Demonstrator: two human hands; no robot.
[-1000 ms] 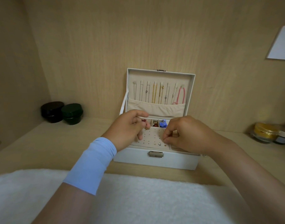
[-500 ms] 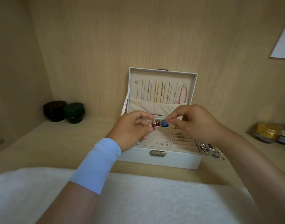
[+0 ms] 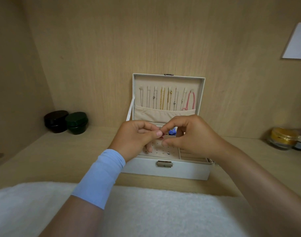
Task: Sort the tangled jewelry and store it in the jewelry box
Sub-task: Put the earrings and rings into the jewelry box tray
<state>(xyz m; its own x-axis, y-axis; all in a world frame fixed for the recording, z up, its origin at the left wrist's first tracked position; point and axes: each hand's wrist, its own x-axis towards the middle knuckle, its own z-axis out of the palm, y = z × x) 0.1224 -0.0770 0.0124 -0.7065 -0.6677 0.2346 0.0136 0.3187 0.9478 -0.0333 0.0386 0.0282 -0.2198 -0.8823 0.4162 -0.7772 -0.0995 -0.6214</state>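
The white jewelry box stands open on the wooden shelf, its lid upright with several necklaces and a pink cord hanging inside. My left hand and my right hand meet above the box's earring panel. Their fingertips pinch a tiny red piece of jewelry between them. A blue item lies in a small compartment behind my fingers. A stud sits in the panel near the front. The tangled jewelry pile is almost hidden behind my right wrist.
Two dark round jars stand at the back left. A gold-lidded glass jar and a smaller jar sit at the right. A white fluffy cloth covers the near edge. A paper hangs on the right wall.
My right hand lifted from the earring panel and moved left to meet my left hand. Both hands now pinch the small red piece together above the box.
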